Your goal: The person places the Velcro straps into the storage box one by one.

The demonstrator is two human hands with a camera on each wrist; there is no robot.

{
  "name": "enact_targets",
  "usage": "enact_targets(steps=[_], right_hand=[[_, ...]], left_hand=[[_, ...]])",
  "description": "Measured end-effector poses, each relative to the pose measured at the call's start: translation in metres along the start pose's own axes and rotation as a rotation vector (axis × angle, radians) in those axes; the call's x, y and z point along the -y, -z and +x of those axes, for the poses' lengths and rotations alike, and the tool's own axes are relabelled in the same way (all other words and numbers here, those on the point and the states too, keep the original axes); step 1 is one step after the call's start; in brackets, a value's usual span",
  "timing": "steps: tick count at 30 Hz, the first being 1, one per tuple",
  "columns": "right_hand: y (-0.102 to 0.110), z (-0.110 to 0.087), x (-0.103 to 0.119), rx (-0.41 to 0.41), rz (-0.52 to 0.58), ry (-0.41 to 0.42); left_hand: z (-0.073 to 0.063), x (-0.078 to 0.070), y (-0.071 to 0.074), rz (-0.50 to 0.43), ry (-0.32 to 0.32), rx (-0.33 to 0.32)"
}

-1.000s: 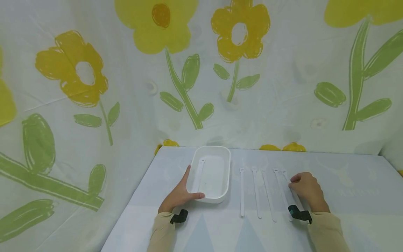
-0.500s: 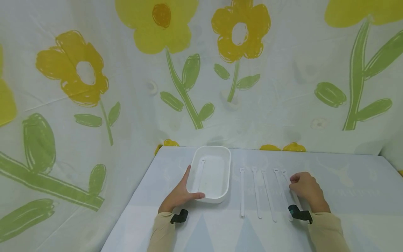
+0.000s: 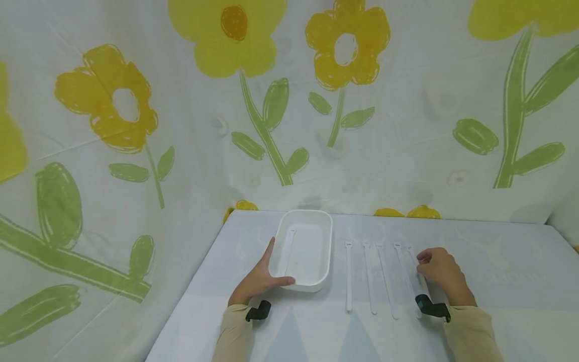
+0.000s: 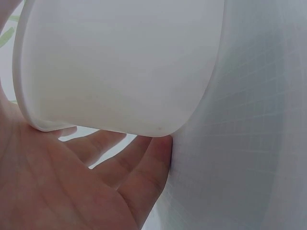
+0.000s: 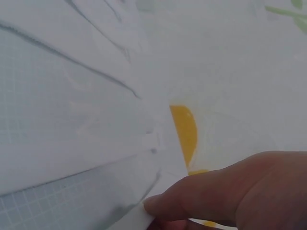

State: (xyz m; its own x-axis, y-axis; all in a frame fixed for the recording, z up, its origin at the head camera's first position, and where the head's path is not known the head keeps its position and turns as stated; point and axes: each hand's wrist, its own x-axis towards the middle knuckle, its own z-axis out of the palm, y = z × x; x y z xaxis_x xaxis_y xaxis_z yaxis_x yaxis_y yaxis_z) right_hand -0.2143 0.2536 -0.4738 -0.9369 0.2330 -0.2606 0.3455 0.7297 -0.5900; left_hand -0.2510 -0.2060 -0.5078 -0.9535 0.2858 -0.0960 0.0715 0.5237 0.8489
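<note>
A white rectangular container (image 3: 307, 288) stands on the table with one white strap (image 3: 287, 251) lying inside it. My left hand (image 3: 259, 278) holds its near left corner, the thumb at the front rim and the fingers along the outer left wall (image 4: 120, 72). To the right, several flat white straps with slotted heads, much like cable ties, lie side by side, the leftmost strap (image 3: 349, 276) nearest the container. At the rightmost strap (image 3: 422, 284), my right hand (image 3: 442, 271) pinches its edge between thumb and fingers; the hand and wrist camera hide part of that strap.
The pale table (image 3: 506, 271) has faint printed patterns and blue triangles near the front. A white curtain (image 3: 398, 166) with yellow flowers rises behind the table's back edge and along its left side. Each wrist carries a small black camera (image 3: 259, 310).
</note>
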Motion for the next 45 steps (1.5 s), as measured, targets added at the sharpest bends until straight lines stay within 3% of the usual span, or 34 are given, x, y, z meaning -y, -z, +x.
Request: enact_targets(steps=[23, 30, 45], right_hand=[[0.0034, -0.0013, 0.0004, -0.073, 0.09, 0.025], [0.0054, -0.0021, 0.0013, -0.077, 0.127, 0.062], [0.0031, -0.0016, 0.0058, -0.065, 0.217, 0.056]], left_hand=[[-0.0005, 0.0014, -0.0008, 0.025, 0.011, -0.004], [0.0017, 0.0019, -0.0007, 0.021, 0.01, -0.007], [-0.0008, -0.0016, 0.0002, 0.02, -0.003, 0.003]])
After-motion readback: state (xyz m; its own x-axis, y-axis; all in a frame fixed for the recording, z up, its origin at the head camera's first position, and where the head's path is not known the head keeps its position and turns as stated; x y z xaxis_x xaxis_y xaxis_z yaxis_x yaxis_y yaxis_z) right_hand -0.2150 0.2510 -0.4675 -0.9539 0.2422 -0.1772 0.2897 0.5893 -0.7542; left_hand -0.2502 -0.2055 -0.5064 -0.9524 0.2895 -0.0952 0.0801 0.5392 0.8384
